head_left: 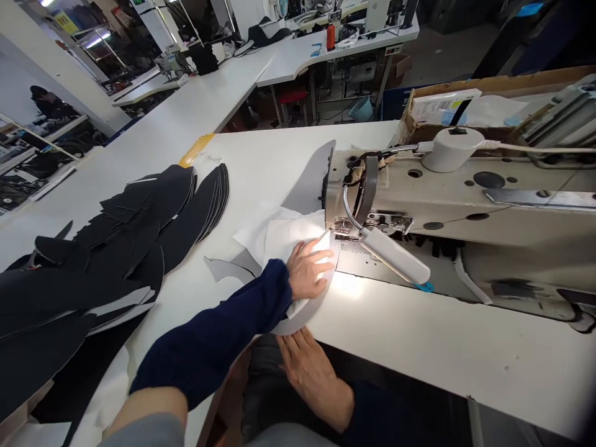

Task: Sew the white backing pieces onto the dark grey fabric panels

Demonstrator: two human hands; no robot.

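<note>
White fabric pieces (284,239) lie layered over a grey curved piece (293,324) beside the sewing machine's needle area (347,230). My left hand (310,272) rests on the white layers with its fingers spread, its fingertips close to the presser foot. At the table's front edge, my right hand (311,371) lies with its fingers stretched out, the tips touching the near rim of the grey piece. Its thumb is mostly hidden. A lamp (395,256) on a flexible neck lights the fabric from the right. More grey material (310,183) extends behind the machine head.
Stacks of dark cut pieces (139,230) cover the left of the table (261,155). The sewing machine's body (465,192) fills the right side. Behind it stands a cardboard box (410,118) of packets. Another worktable (302,65) with a red thread spool (330,37) is farther back.
</note>
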